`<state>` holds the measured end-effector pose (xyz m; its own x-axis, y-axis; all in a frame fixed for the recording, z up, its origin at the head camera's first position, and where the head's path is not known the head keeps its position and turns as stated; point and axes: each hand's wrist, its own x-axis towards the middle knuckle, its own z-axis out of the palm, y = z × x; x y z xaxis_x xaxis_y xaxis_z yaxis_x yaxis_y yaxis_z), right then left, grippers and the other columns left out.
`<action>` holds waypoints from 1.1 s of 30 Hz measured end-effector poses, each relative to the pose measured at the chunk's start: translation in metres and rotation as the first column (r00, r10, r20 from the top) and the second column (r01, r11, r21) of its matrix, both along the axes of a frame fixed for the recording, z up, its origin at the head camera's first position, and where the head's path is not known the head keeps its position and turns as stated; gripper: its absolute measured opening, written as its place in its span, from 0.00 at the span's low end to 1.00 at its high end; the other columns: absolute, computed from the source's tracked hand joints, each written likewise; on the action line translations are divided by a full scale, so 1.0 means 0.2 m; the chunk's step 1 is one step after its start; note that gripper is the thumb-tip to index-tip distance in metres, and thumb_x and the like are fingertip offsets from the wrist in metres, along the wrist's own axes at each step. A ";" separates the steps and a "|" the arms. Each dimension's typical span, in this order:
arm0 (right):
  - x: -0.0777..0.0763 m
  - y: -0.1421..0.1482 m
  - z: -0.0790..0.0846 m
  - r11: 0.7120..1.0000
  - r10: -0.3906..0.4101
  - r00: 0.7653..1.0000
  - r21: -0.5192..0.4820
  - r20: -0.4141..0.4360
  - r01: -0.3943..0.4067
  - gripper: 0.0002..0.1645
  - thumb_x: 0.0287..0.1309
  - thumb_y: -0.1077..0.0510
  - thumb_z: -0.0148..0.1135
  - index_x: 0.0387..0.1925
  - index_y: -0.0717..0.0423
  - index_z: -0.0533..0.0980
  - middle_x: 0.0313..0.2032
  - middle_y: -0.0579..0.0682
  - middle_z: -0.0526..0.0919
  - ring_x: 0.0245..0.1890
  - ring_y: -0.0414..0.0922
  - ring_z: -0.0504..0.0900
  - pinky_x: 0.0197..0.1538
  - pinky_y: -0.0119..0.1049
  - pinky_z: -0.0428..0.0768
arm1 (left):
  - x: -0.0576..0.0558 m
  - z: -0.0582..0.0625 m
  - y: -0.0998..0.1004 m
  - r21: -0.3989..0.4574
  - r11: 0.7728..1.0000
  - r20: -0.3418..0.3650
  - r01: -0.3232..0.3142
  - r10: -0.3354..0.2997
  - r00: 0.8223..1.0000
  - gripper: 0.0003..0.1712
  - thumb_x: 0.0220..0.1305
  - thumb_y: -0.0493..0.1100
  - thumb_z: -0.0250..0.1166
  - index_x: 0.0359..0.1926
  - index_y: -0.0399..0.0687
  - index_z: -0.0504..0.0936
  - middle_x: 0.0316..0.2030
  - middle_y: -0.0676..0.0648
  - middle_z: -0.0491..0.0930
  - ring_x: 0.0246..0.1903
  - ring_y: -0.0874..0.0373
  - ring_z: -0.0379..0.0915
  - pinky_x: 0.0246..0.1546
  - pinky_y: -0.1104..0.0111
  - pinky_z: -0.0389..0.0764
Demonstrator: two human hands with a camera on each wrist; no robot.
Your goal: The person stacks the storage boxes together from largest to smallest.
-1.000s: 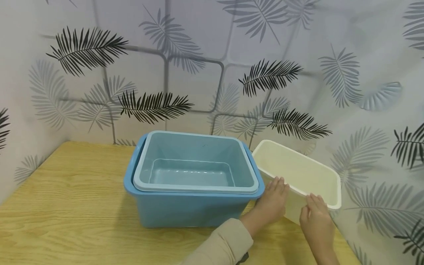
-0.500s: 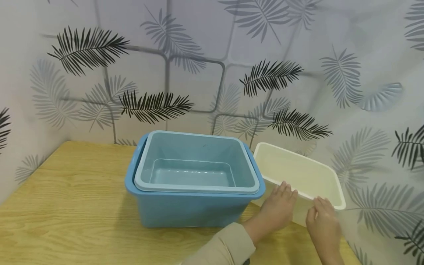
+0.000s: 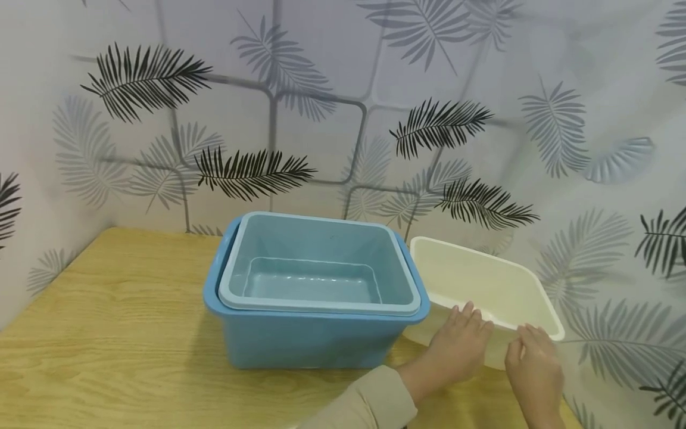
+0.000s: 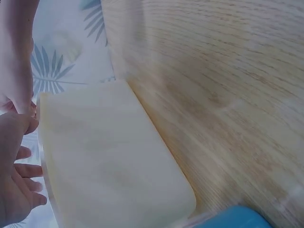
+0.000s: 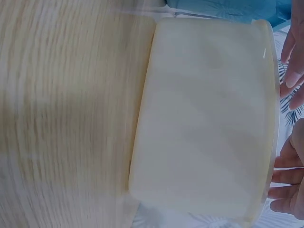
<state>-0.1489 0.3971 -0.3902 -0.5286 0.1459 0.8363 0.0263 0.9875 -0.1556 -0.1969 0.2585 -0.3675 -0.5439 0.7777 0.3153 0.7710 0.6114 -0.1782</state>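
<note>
A cream plastic bin (image 3: 482, 274) stands at the table's right side, next to the patterned cloth. My left hand (image 3: 460, 348) grips the middle of its near rim, fingers hooked over the edge. Further right along that rim, my right hand (image 3: 536, 369) holds on with thumb and fingers. In the left wrist view, the bin's smooth side wall (image 4: 114, 152) fills the middle, with both hands at its rim. From the right wrist, the wall (image 5: 204, 109) shows with its base close to the wood.
Left of the cream bin, a light blue bin (image 3: 316, 238) sits nested inside a larger blue bin (image 3: 305, 342). The wooden table (image 3: 107, 333) extends to the left and front. Leaf-printed cloth (image 3: 332, 137) hangs behind and along the right.
The cream bin has shifted to the right and slightly nearer, both hands moving along with it on its rim. The two blue bins stay in place.
</note>
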 end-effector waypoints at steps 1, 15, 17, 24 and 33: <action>0.00 0.01 0.00 1.000 0.020 1.000 0.011 -0.013 -0.019 0.11 0.42 0.73 0.51 0.29 0.76 0.77 0.33 0.73 0.79 0.38 0.70 0.76 0.41 0.60 0.75 | 0.00 0.00 0.00 0.011 1.000 -0.012 0.006 -0.006 1.000 0.23 0.64 0.50 0.50 0.60 0.58 0.64 0.58 0.54 0.68 0.63 0.57 0.59 0.64 0.67 0.61; -0.08 0.25 -0.04 0.951 0.303 0.953 0.058 0.018 -0.304 0.28 0.37 0.55 0.69 0.38 0.73 0.76 0.36 0.69 0.80 0.42 0.66 0.73 0.50 0.57 0.67 | -0.12 -0.06 -0.06 -0.088 0.961 -0.186 -0.261 0.242 0.952 0.28 0.57 0.59 0.57 0.56 0.59 0.63 0.47 0.56 0.71 0.51 0.61 0.65 0.57 0.67 0.65; -0.08 0.27 -0.04 0.945 0.314 0.945 0.060 0.092 -0.320 0.32 0.32 0.56 0.71 0.40 0.74 0.75 0.39 0.70 0.79 0.44 0.66 0.72 0.51 0.59 0.66 | -0.13 -0.06 -0.06 -0.134 0.943 -0.200 -0.304 0.275 0.941 0.28 0.55 0.62 0.58 0.54 0.61 0.62 0.46 0.57 0.71 0.50 0.62 0.65 0.54 0.68 0.65; -0.08 0.32 -0.03 0.964 0.227 0.956 0.099 0.184 -0.248 0.23 0.27 0.60 0.71 0.30 0.71 0.77 0.30 0.66 0.81 0.32 0.62 0.77 0.46 0.58 0.69 | -0.14 -0.08 -0.04 -0.104 0.922 -0.230 -0.373 0.343 0.911 0.23 0.48 0.61 0.63 0.44 0.62 0.68 0.34 0.59 0.69 0.34 0.65 0.64 0.38 0.73 0.65; -0.05 0.36 -0.02 0.965 0.187 0.977 0.165 0.101 -0.202 0.17 0.26 0.55 0.70 0.19 0.63 0.77 0.17 0.55 0.80 0.18 0.53 0.74 0.26 0.46 0.71 | -0.14 -0.05 -0.01 -0.132 0.934 -0.157 -0.331 0.310 0.938 0.12 0.53 0.52 0.63 0.32 0.62 0.67 0.27 0.62 0.69 0.29 0.68 0.63 0.32 0.75 0.66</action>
